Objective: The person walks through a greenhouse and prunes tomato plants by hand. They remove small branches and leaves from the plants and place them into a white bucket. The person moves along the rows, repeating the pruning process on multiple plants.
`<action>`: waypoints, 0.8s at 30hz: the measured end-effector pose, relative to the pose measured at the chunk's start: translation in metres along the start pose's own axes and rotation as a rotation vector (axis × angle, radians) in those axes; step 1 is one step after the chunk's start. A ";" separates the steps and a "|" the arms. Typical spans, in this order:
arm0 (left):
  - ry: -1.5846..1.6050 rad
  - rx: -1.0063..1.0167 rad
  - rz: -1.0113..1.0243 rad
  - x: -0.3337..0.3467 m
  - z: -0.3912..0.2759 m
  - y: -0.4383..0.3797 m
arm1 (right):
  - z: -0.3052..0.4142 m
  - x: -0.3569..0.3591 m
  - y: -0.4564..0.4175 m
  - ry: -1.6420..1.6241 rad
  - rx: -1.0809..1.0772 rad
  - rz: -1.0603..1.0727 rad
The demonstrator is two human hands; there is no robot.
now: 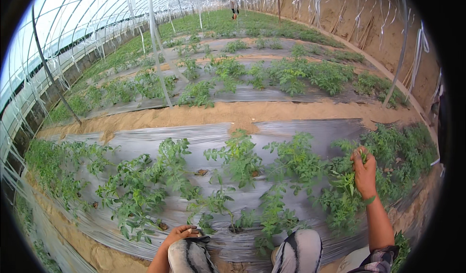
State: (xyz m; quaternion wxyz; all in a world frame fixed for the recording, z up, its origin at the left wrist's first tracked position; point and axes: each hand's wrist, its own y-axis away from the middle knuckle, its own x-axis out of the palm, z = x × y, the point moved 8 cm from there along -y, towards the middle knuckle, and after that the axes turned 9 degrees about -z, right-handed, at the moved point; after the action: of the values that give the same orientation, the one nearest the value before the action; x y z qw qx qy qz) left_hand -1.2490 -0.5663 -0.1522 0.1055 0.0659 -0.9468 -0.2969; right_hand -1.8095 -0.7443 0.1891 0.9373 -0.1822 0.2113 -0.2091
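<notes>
My right hand [361, 169] is raised on the right with its fingers closed around a bunch of green plucked shoots [347, 182]. The leaves hang down beside the wrist, over a leafy tomato plant [336, 207]. At the bottom, my left hand [182, 233] rests at my left knee with its fingers bent. Whether anything lies between those fingers cannot be made out. In front of the left hand, a small tomato plant [218, 202] grows through a hole in the silvery plastic mulch film [214, 165]. Another tomato plant [275, 209] stands before my right knee.
A bare soil ridge [196, 113] crosses behind this bed, with more planted rows beyond. White hanging strings [154, 36] and a metal post [397, 61] rise among the rows. An earthen wall [364, 25] runs along the right. Far back, a person [234, 5] stands.
</notes>
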 end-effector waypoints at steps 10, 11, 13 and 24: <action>-0.166 -0.001 0.152 0.063 -0.021 0.023 | -0.055 -0.517 0.153 1.030 0.025 -0.625; -0.169 -0.068 0.177 0.069 -0.012 0.023 | -0.068 -0.551 0.170 1.094 0.014 -0.625; -0.194 -0.150 0.188 0.075 -0.001 0.024 | -0.111 -0.604 0.209 1.172 0.151 -0.593; -0.091 -0.447 0.394 0.173 0.006 0.070 | -0.321 -0.603 0.357 1.256 0.716 -0.310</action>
State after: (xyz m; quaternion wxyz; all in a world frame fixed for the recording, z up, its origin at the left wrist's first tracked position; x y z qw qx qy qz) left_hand -1.4227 -0.5380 -0.0889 0.1307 -0.1575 -0.8562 -0.4744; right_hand -2.3447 -0.2411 -0.0422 0.6013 0.2610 0.5987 -0.4602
